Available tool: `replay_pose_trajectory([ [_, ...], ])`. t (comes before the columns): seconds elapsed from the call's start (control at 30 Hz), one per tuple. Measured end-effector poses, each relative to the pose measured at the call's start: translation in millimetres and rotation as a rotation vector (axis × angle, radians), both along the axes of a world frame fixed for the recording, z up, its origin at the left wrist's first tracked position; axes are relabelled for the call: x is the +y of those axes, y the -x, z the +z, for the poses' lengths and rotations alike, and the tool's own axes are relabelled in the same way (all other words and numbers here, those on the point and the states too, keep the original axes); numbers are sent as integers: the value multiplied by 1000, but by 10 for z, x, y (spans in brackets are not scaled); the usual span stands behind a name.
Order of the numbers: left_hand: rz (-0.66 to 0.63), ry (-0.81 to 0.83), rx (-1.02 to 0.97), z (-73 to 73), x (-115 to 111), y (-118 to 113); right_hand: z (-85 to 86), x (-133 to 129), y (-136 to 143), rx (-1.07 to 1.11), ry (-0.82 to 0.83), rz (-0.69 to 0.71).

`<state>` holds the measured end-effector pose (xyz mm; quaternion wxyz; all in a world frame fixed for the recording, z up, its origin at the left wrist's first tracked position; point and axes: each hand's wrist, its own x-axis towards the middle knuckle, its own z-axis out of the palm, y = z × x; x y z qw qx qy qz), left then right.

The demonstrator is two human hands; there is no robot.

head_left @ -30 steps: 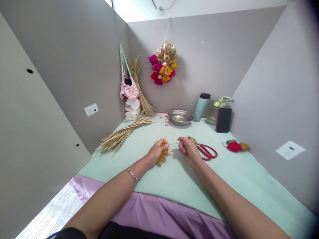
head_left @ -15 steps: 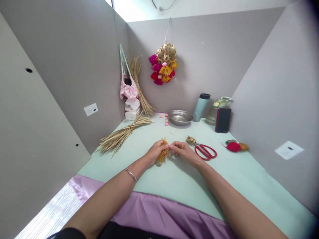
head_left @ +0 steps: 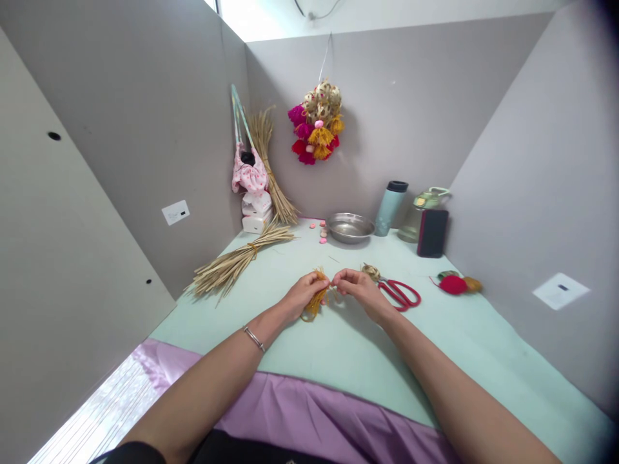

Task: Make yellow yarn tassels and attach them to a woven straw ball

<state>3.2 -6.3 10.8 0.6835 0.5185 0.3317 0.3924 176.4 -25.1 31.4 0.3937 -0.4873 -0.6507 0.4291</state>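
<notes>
In the middle of the table, my left hand (head_left: pixel 304 293) is closed around a mustard-yellow yarn tassel (head_left: pixel 313 309); its loose strands hang below the fingers and stick out above them. My right hand (head_left: pixel 356 289) is beside the tassel's right side, thumb and fingertips pinched together. Thin pale strands show between the two hands, but what the right fingertips grip is too small to make out. A small pinkish spot shows at the tassel's lower right. Just beyond my right hand lie red-handled scissors (head_left: pixel 406 296) and a small woven straw ball (head_left: pixel 371 270).
A straw bundle (head_left: pixel 232 263) lies left. Farther back are pink beads (head_left: pixel 323 240), a metal bowl (head_left: pixel 351 238), a tumbler (head_left: pixel 389 209), a green bottle (head_left: pixel 411 225) and a phone (head_left: pixel 432 234). Yarn balls (head_left: pixel 453 285) lie right. Tasselled ornaments (head_left: pixel 319 125) hang on the back panel.
My right hand has shifted slightly up and right, away from the tassel, opening a small gap where pale strands now show. My left hand stays on the tassel.
</notes>
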Motion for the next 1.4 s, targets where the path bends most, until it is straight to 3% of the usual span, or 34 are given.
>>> replay_pose_trajectory([
  [0.4,-39,-3,23,-40,21,13,10,-19,45,19,9,14],
  [0.63,-28,-3,31,-22,9,20,-5,-41,45,13,48,95],
  [1.4,-16,27,-10,34,-17,9,-29,2,38,-40,62,72],
])
